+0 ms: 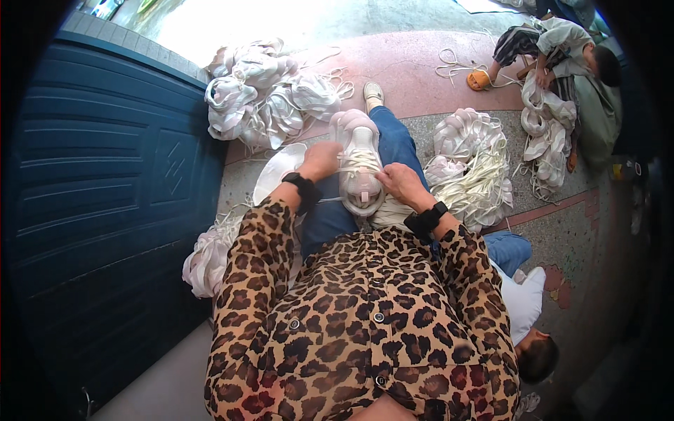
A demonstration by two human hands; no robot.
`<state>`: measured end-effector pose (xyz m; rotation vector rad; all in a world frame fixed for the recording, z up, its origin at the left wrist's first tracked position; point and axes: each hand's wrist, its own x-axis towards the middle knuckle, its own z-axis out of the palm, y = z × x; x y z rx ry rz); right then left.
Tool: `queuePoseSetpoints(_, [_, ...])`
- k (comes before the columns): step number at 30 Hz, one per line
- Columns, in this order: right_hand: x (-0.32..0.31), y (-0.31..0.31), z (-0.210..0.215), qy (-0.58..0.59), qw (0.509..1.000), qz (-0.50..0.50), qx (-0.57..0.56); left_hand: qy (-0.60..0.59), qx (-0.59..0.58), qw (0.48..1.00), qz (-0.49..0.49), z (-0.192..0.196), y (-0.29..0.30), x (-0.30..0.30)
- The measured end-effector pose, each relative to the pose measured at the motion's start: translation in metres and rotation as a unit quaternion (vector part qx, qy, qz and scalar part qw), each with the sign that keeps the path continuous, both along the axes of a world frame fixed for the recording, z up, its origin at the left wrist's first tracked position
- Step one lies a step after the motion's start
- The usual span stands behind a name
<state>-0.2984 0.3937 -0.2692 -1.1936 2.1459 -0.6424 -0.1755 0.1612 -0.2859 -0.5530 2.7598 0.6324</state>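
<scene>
Mid-frame, the shoe (359,184) points toe-up between both hands, its laces (362,161) crosswise; left hand (321,160) and right hand (404,184) close on lace, the right nearer the opening.

Makeshift workshop, heaped shoe uppers (472,168)

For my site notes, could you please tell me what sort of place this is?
It looks like an informal work area, perhaps an entryway: a blue panelled door, a heap of pale shoes, and another person handling more shoes.
</scene>
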Motion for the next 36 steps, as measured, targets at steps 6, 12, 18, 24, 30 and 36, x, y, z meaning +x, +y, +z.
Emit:
queuePoseSetpoints(6, [-0.003,0.008,-0.014,-0.058,0.996,-0.025,-0.060,-0.072,-0.088,0.994,-0.001,0.007,0.005,-0.011])
queuePoseSetpoints(12, [-0.049,0.068,0.047,-0.491,0.828,-0.178,-0.205,0.059,0.004,0.971,0.233,0.011,0.023,0.002])
queuePoseSetpoints(18, [-0.084,0.152,0.076,-0.574,0.606,-0.303,-0.459,0.071,0.093,0.979,0.169,-0.013,0.044,0.010])
queuePoseSetpoints(24, [-0.108,0.170,0.041,-0.678,0.408,-0.253,-0.556,0.084,0.325,0.881,0.332,0.021,-0.017,0.026])
queuePoseSetpoints(30, [-0.124,0.181,0.017,-0.611,0.536,-0.376,-0.445,0.286,0.550,0.639,0.455,0.098,-0.156,0.097])
queuePoseSetpoints(36, [-0.134,0.201,0.013,-0.589,0.525,-0.405,-0.462,0.235,0.420,0.710,0.515,0.092,-0.150,0.125])
